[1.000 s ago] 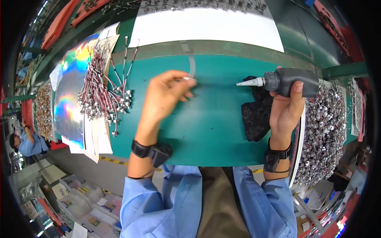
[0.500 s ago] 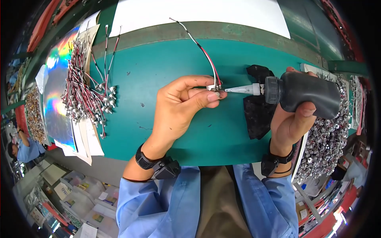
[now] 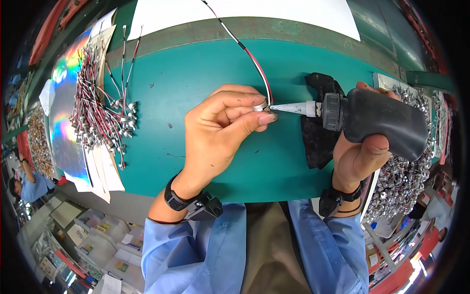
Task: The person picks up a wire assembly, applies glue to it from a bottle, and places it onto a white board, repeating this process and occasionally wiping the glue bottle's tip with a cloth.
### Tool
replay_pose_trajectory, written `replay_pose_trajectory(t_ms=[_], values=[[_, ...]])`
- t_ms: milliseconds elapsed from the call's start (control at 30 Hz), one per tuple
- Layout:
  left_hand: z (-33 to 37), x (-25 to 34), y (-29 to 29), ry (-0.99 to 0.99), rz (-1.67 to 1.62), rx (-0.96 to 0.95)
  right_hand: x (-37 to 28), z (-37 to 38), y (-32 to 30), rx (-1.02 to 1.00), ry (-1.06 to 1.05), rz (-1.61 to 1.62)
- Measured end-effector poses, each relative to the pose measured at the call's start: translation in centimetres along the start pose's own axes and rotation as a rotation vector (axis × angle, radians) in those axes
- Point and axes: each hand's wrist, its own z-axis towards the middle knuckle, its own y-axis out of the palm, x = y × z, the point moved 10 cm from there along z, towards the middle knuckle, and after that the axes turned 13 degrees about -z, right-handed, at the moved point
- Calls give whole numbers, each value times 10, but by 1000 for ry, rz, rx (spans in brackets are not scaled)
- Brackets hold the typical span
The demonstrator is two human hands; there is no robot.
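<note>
Pinched between the thumb and fingers of my left hand [image 3: 223, 127] is a small round metal part with wires [image 3: 261, 105]. Its red, white and black wires [image 3: 243, 48] rise away toward the far side. My right hand [image 3: 360, 159] is wrapped around a black squeeze bottle [image 3: 384, 122], held tilted almost level. The bottle's pale tapered nozzle [image 3: 293, 107] points left, its tip at the metal part where the wires join; whether it touches I cannot tell. Behind the nozzle a black cloth [image 3: 316, 142] lies on the green mat [image 3: 205, 68].
To the left, a pile of wired metal parts [image 3: 98, 112] lies on shiny iridescent sheets [image 3: 63, 127] and papers. At the right, a tray heaped with metal parts [image 3: 399, 188] stands close to my right forearm. A white sheet [image 3: 245, 17] lies along the far edge.
The nozzle tip has come up to the metal part, closing the small gap. My left hand has turned the part slightly, and the bottle's base has dipped.
</note>
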Motion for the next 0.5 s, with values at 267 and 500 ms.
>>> replay_pose_trajectory(t_ms=[267,500], values=[[-2,1,-2,7,18,11,-2,-2,3,-18,-23,3],[-1,3,-2,10,27,14,-4,-3,3,1,-32,-9]])
